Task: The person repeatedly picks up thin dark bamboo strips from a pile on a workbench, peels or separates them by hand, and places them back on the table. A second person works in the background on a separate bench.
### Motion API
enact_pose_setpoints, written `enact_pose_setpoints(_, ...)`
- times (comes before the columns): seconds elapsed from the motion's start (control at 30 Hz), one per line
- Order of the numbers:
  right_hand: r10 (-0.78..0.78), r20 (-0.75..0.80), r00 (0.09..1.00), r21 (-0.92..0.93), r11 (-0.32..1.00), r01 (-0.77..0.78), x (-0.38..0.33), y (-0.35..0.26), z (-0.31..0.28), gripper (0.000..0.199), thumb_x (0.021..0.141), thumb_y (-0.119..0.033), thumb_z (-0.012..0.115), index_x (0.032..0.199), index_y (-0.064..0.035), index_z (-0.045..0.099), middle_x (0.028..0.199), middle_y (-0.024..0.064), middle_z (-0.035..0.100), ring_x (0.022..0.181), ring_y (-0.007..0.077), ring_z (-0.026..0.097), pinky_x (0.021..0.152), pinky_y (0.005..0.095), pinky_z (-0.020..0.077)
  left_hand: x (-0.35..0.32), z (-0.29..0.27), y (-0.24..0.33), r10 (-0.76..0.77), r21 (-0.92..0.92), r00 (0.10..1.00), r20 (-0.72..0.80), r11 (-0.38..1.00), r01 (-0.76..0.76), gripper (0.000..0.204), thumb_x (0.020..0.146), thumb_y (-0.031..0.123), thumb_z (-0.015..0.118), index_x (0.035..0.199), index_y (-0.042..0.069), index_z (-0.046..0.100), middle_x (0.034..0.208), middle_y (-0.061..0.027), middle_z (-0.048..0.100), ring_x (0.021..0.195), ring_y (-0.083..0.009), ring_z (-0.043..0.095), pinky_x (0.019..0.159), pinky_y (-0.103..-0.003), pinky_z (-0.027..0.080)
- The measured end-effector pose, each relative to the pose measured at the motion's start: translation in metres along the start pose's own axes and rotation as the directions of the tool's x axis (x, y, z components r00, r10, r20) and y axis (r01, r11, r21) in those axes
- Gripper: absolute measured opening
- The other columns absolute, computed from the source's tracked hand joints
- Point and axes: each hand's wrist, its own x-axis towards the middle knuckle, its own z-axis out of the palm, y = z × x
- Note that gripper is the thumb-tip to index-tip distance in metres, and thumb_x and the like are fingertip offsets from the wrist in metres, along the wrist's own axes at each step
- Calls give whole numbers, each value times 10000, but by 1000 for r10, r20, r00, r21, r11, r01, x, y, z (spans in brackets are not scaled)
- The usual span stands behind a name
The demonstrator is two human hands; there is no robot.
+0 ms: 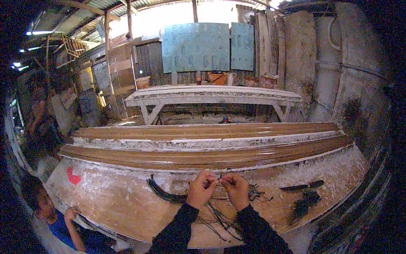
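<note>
Over the near table, my left hand [199, 191] and my right hand [237, 192] meet with their fingertips pinched close together. Both are closed on a thin dark strand; a small dark loop of it [229, 170] rises above the right fingers. Just left of my left hand lies a curved bundle of dark strands [161, 191], partly hidden by that hand. Loose dark strands [220, 218] spread over the wood below and between my forearms. More thin tangled strands [259, 194] lie right of my right hand.
On the table's right are a dark knife [302, 185] and a dark bristly clump [307, 200]. A red piece [73, 175] lies at the left. Long brown mouldings [203, 155] run across behind my hands. A white bench [211, 95] stands beyond; another person [61, 224] sits at lower left.
</note>
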Motion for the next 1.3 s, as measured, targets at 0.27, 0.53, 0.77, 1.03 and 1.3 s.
enact_pose_setpoints(0.27,-121,-28,992,-163,980,115,0,-19,0,102,718,-94,643,788,-23,623,718,75,604,661,142,561,618,256,448,-1,0,-1,-39,-6,999,-13,999,39,205,735,99,618,897,61,498,789,-36,593,733,-103,582,618,-232,473)
enact_pose_setpoints(0.53,-143,58,988,-198,968,152,0,-19,-3,122,720,-72,622,836,-38,621,755,80,601,704,170,565,649,275,446,-2,-1,-4,9,82,1000,-25,997,-6,211,744,114,610,919,63,504,816,-63,595,736,-161,600,625,-272,477)
enact_pose_setpoints(0.77,-235,104,966,-220,942,253,5,13,-1,99,742,-72,578,832,-33,584,755,98,570,699,222,557,650,289,447,-1,6,-13,144,297,988,-50,947,-123,235,721,99,617,923,57,505,833,-73,575,728,-164,572,653,-287,471)
enact_pose_setpoints(1.03,-170,136,976,-111,976,185,7,16,-1,118,752,-131,565,788,-28,517,734,93,503,623,194,486,553,287,405,-3,13,-9,-1,178,991,-131,984,24,282,695,1,599,942,38,467,777,-24,540,744,-125,536,648,-258,455)
enact_pose_setpoints(1.3,-4,227,974,185,982,-39,7,46,9,131,758,-166,581,771,-53,517,692,11,482,654,97,450,581,260,402,1,9,-65,147,-20,983,-107,988,-150,345,684,5,621,977,35,443,810,-52,540,751,-145,527,739,-264,427)
